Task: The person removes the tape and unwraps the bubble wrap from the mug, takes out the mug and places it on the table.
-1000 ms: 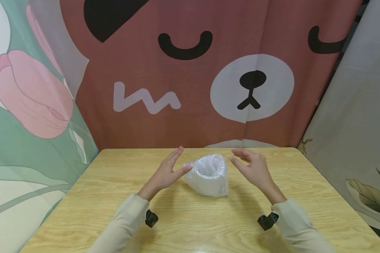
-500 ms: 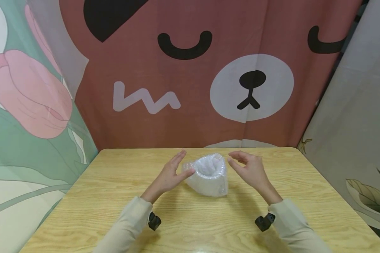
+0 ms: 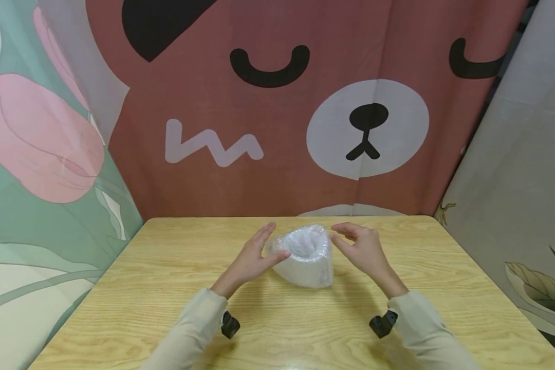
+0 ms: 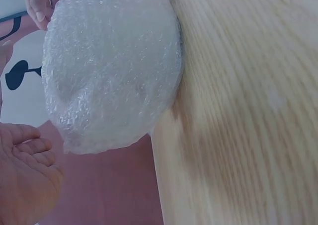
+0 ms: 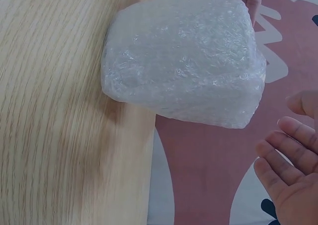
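Observation:
A lump wrapped in clear bubble wrap (image 3: 305,257) sits on the wooden table (image 3: 166,267), towards the far middle. My left hand (image 3: 264,247) is at its left side, fingers straight, the thumb at the wrap's edge. On the other side my right hand (image 3: 350,241) hovers with loosely bent fingers close to the rim; contact is unclear. The left wrist view shows the wrapped lump (image 4: 112,66) with my left hand (image 4: 25,178) spread apart from it. The right wrist view shows the lump (image 5: 184,61) and my right hand (image 5: 288,170) spread a short way off.
A curtain with a cartoon bear face (image 3: 365,128) hangs right behind the table's far edge. A flowered cloth (image 3: 41,139) closes the left side and a grey one (image 3: 522,154) the right. Bare tabletop lies in front of the lump.
Both hands have drawn inward towards the bubble-wrapped lump from either side. The lump has not moved.

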A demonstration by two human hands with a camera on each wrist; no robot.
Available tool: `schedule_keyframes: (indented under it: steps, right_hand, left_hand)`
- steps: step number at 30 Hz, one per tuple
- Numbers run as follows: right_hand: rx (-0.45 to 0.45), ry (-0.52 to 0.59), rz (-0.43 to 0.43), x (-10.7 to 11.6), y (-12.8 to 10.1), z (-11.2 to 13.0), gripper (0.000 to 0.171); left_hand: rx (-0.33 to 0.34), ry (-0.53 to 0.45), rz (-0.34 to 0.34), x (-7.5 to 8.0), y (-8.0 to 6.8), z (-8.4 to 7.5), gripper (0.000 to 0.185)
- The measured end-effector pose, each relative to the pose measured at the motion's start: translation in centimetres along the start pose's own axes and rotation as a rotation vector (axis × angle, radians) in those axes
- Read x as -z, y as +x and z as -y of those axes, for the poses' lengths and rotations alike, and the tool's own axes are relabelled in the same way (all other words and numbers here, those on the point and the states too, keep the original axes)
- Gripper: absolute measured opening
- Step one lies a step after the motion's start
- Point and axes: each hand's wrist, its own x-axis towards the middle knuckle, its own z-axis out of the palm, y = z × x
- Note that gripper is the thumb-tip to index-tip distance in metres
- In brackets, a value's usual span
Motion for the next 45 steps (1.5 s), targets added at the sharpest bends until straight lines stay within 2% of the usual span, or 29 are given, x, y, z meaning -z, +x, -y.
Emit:
schedule_keyframes:
  steps: [9, 21, 29, 35, 45]
  right_hand:
    - [-0.026, -0.002, 0.005, -0.7, 0.1, -0.3, 0.022]
    - [-0.034, -0.006, 0.0, -1.7, 0.1, -0.4, 0.02]
    - [-0.02, -0.011, -0.048, -2.4, 0.2, -0.5, 0.017]
    - [-0.081, 0.015, -0.06, -2.8, 0.4, -0.4, 0.015]
    - [-0.121, 0.013, -0.065, -3.2, 0.5, 0.0, 0.013]
  left_hand:
    - [0.016, -0.012, 0.006, -0.8, 0.2, 0.4, 0.085]
    - [0.011, -0.062, -0.037, -1.9, 0.2, 0.7, 0.084]
    - [0.01, -0.081, -0.052, -2.8, 0.4, 0.6, 0.085]
    - [0.028, -0.101, -0.041, -3.2, 0.5, 0.6, 0.087]
    - [0.057, -0.117, -0.046, -3.5, 0.5, 0.5, 0.088]
